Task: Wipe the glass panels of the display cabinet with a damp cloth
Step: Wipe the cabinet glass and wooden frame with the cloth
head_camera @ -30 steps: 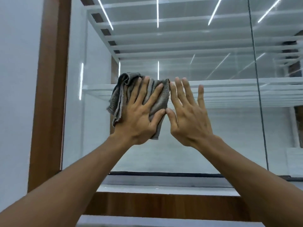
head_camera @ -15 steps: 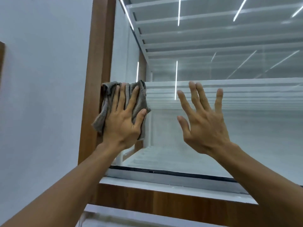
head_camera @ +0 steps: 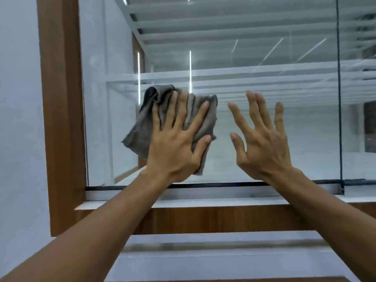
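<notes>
**Operator:** Starting at the left, what is standing there?

**Spotter:** You are facing the cabinet's wooden post [head_camera: 61, 98]. The glass panel [head_camera: 244, 155] is running rightward from it to a dark vertical seam [head_camera: 339, 98].

**Operator:** And the cloth?

**Spotter:** The grey cloth [head_camera: 142, 127] is lying bunched against the left part of that panel. It is sitting near the post without touching it, above the black seal [head_camera: 223, 184] along the bottom. Your left hand [head_camera: 177, 147] is pressing it flat to the glass with the fingers straight and spread and the thumb resting at its right edge. Nothing is being pinched or curled round (the flat of the hand is doing the holding).

**Operator:** The other one?

**Spotter:** Your right hand [head_camera: 264, 143] is hovering just to the right of the cloth, level with it. Its fingers are straight and fanned wide, and it is carrying nothing. I cannot tell whether its fingertips are touching the glass.

**Operator:** So which way is the work lying?

**Spotter:** To the right, as I am judging it. The wide stretch of panel is lying between the cloth and the seam, with its long axis running sideways, so a stroke would be travelling that way. Your left hand is the one on the cloth. Your right hand is sitting directly in that path, so it would need to be clearing out ahead of the cloth.
</notes>
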A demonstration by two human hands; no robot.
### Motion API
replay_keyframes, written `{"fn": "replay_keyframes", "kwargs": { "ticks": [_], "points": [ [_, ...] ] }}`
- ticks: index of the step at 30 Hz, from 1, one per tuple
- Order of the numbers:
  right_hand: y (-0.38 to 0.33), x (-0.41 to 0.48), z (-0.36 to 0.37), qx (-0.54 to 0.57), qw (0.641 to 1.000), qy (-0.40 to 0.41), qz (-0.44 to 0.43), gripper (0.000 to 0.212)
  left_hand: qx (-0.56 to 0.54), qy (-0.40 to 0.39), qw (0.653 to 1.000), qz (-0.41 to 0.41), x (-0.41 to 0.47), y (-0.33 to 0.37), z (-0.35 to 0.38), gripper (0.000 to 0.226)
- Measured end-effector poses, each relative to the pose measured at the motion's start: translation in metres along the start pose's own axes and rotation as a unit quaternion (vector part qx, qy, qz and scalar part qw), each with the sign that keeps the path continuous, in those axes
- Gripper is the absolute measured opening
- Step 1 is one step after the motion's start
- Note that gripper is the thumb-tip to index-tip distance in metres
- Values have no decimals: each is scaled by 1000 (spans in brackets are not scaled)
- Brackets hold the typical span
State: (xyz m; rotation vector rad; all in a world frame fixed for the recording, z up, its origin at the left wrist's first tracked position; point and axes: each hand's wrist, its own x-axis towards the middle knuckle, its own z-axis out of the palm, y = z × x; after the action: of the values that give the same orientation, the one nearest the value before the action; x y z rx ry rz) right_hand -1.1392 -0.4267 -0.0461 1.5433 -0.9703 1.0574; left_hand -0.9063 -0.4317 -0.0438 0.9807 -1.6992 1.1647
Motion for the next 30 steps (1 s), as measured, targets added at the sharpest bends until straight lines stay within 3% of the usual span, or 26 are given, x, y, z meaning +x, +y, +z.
{"fn": "replay_keyframes", "kwargs": {
  "ticks": [2,3,6,8,11,15,20,25,30],
  "points": [
    [19,-3,-5,-4,1000,1,17,66,-1,-13,997,75,-13,-8,0,72],
    [28,-5,-8,-7,1000,0,19,65,-27,-1,997,71,-10,-12,0,71],
    [46,-12,-12,-7,1000,4,10,65,-62,45,994,-77,34,1,2,69],
    [51,-13,-14,-8,1000,12,18,65,-28,50,991,-119,62,37,4,69],
    [62,-21,-18,-32,998,18,60,67,-32,32,999,-16,61,87,12,70],
    [89,-40,-28,-65,997,-2,47,67,-76,14,990,118,36,91,23,71],
    [111,-47,-38,-73,995,-12,65,68,-42,52,997,-42,99,148,21,70],
    [143,-74,-49,10,1000,-2,26,73,-82,30,991,103,84,192,41,70],
    [148,-90,-50,69,996,9,46,72,-82,57,995,-5,120,224,39,67]
  ]
}}
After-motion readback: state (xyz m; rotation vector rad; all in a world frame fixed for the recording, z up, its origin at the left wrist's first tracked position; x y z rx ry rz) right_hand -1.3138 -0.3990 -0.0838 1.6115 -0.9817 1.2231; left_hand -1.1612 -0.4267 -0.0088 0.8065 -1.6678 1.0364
